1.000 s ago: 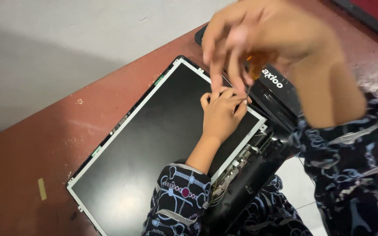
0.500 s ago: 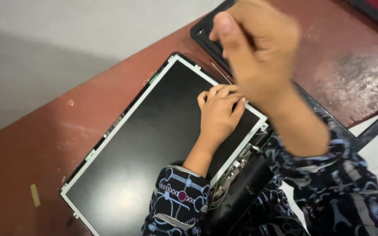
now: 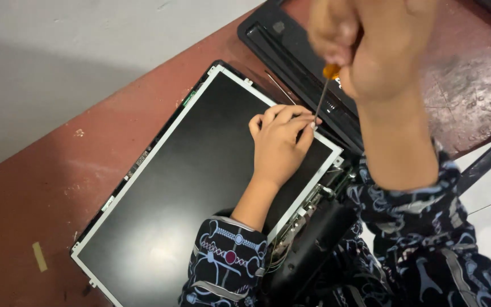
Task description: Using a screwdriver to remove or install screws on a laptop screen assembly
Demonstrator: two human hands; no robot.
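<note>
Since a moment ago the right hand (image 3: 382, 42) has come back over the screen's corner, now clenched around the orange handle of a small screwdriver (image 3: 323, 94) whose thin shaft points down to the fingertips below. Nearest, patterned dark sleeves (image 3: 228, 267) frame a black stand (image 3: 308, 250) at the panel's lower edge. The left hand (image 3: 279, 142) rests flat on the bare display panel (image 3: 183, 187), fingers curled at its right corner, steadying the screwdriver tip. The panel lies face up on the reddish counter (image 3: 41, 182). Beyond it lies a black plastic bezel (image 3: 291, 51), just beside the panel's top edge.
</note>
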